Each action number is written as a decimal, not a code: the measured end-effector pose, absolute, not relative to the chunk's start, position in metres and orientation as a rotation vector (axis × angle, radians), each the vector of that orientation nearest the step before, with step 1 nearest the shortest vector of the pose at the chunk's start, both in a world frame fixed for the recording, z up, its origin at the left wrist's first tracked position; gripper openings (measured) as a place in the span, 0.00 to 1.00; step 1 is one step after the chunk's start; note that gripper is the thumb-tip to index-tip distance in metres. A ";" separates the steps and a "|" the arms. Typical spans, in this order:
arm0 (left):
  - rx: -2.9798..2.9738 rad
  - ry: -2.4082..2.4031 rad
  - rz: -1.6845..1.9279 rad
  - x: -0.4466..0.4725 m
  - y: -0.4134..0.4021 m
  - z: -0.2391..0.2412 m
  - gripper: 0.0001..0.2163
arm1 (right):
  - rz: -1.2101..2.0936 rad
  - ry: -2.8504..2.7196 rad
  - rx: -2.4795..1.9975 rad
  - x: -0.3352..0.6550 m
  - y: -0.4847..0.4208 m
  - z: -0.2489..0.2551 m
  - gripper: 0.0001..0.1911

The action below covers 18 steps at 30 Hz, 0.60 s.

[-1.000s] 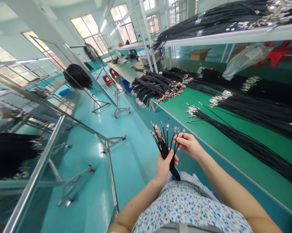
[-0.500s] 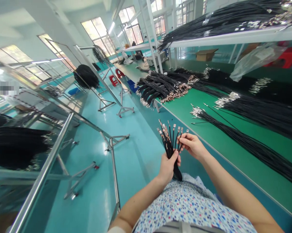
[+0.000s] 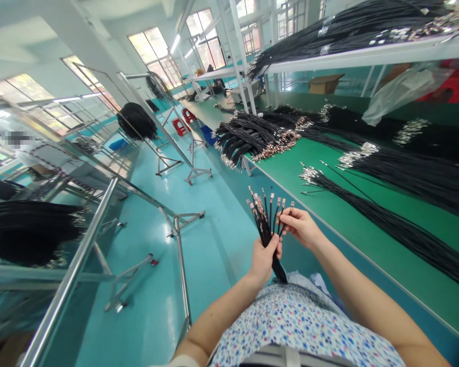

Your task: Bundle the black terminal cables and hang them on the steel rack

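Observation:
My left hand [image 3: 264, 257] is closed around a bundle of black cables [image 3: 265, 233], whose metal terminals fan out at the top. The lower part of the bundle hangs down against my patterned clothing. Just to the right, my right hand [image 3: 298, 228] pinches one cable [image 3: 283, 219] at the bundle's right side, close below its terminal. On the green table [image 3: 367, 250] beside me lies a long bundle of black cables [image 3: 367, 211], its terminals pointing toward my hands.
More cable bundles [image 3: 248, 135] are heaped at the table's edge, and others lie on a white shelf [image 3: 351, 60] above. Metal rack frames [image 3: 179, 275] on casters stand at the left. A person [image 3: 69, 168] is at the far left. Red stools [image 3: 180, 126] stand farther back.
Both hands stay almost in place, with a slight shift to the left. The right fingers still pinch a cable at the bundle's right side.

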<state>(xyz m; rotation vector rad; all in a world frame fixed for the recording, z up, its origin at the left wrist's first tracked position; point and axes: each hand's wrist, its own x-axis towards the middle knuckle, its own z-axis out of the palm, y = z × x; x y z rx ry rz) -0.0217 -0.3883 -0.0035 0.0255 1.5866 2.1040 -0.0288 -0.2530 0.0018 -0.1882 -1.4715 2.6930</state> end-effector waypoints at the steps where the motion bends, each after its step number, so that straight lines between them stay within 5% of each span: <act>1: 0.024 1.580 2.107 -0.022 -0.388 -0.003 0.18 | 2.693 -1.470 -0.190 -0.029 -0.253 0.002 0.13; 18: 0.036 1.603 2.099 -0.015 -0.386 -0.003 0.19 | 2.700 -1.395 -0.100 -0.027 -0.255 0.006 0.17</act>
